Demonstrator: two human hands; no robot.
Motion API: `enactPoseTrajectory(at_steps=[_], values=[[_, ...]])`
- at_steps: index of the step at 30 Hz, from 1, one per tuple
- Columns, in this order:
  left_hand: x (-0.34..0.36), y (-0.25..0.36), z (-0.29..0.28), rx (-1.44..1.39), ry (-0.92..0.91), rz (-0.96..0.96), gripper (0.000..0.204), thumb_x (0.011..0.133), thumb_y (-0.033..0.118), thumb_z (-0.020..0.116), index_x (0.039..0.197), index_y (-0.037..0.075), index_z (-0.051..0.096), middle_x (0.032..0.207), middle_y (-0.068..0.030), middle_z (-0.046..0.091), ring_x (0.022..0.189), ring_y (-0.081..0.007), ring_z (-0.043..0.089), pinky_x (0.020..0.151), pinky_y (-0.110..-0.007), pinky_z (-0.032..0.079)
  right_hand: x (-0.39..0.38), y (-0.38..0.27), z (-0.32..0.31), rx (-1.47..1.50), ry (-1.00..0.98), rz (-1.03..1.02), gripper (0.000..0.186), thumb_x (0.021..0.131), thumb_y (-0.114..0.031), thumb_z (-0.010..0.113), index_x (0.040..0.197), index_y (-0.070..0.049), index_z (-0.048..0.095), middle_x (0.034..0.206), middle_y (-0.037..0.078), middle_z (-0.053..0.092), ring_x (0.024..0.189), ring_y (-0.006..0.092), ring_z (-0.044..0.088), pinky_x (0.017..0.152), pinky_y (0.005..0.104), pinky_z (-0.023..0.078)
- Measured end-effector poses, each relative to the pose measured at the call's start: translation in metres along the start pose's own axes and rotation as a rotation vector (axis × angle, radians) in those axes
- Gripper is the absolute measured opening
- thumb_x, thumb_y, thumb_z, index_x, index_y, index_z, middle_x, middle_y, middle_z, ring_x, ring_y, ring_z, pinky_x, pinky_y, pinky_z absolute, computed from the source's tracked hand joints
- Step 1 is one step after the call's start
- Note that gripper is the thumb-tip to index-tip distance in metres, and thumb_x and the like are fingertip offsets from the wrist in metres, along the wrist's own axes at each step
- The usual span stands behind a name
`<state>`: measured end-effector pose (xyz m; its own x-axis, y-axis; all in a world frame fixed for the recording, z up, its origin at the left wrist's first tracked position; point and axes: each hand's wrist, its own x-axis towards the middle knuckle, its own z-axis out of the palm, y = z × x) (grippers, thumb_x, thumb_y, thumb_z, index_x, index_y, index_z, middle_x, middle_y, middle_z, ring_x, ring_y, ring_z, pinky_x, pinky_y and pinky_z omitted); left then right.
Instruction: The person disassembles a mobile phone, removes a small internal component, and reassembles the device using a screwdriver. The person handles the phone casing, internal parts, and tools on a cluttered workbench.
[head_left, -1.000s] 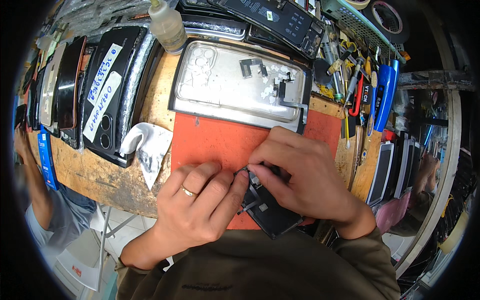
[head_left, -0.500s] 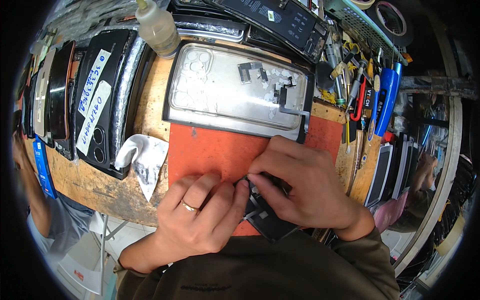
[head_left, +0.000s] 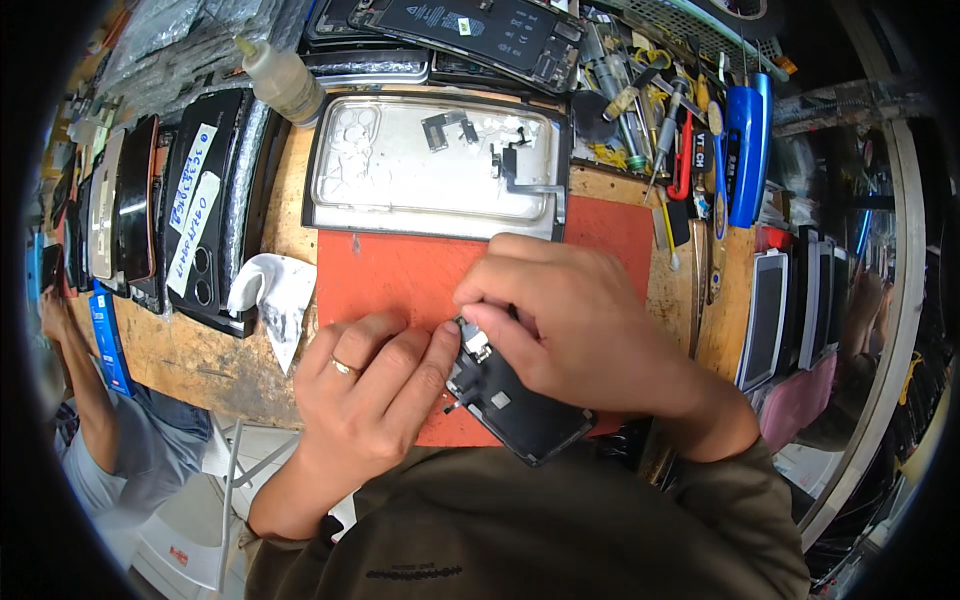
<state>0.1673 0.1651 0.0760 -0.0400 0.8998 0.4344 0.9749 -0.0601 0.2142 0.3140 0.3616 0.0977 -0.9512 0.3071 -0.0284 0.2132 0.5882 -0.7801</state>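
Note:
A black phone part, seemingly a screen assembly, lies at a slant on the red mat, with small metal pieces and a flex cable on it. My left hand, with a ring on one finger, has curled fingers, the index fingertip against the top left edge of the part; the thumb is hidden. My right hand pinches at the part's top end with thumb and forefinger; what small piece is between them is unclear. Beyond both hands, a clear-centred tray with a black rim holds small dark pieces and white bits.
Stacked phones and a white cloth sit at left, a bottle behind. Several tools and upright screens are at right, opened phones at back. Another person's arm is at far left.
Both my hands and the phone part have shifted slightly left and up in the picture, and more of the part shows. The surroundings have shifted in view as the camera moved.

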Motion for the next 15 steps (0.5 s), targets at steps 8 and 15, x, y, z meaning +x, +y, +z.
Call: enactPoseTrajectory(at_steps=[8,15], values=[[0.000,0.002,0.001,0.002,0.014,-0.030,0.032,0.082,0.014,0.085,0.113,0.006,0.086,0.096,-0.0030,0.071,0.096,-0.0237,0.071,0.074,-0.039,0.052,-0.012,0.011,-0.023,-0.095,-0.146,-0.226,0.019,0.096,-0.008,0.083,0.113,-0.004,0.079,0.116,0.010,0.069,0.097,0.0340,0.073,0.084,0.0464,0.059],[0.003,0.003,0.004,-0.026,0.069,-0.028,0.032,0.079,0.010,0.090,0.110,0.006,0.085,0.094,-0.0034,0.071,0.092,-0.0247,0.071,0.072,-0.040,0.053,-0.008,0.017,-0.009,-0.186,-0.015,-0.299,0.013,0.097,-0.006,0.082,0.108,-0.001,0.076,0.105,0.014,0.065,0.095,0.0362,0.072,0.082,0.0468,0.059]])
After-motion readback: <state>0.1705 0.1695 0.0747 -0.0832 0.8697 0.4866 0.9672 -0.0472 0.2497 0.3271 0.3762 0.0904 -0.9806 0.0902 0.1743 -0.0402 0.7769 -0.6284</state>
